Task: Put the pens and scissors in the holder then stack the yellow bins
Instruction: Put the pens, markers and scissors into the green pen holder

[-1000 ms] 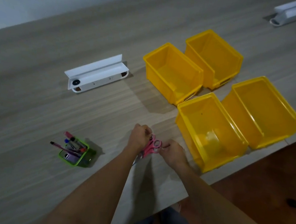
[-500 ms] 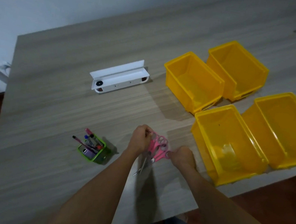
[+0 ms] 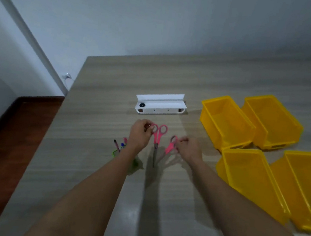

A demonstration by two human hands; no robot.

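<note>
Two hands, each gripping one of two pink scissors: left (image 3: 140, 134) on one (image 3: 157, 138), right (image 3: 189, 149) on another (image 3: 171, 147). Four yellow bins (image 3: 227, 123) sit by the desk's (image 3: 105, 83) right edge.

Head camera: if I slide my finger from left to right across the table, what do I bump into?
Pens in the green holder → left hand → its pink scissors → second pink scissors → right hand → yellow bins.
</note>
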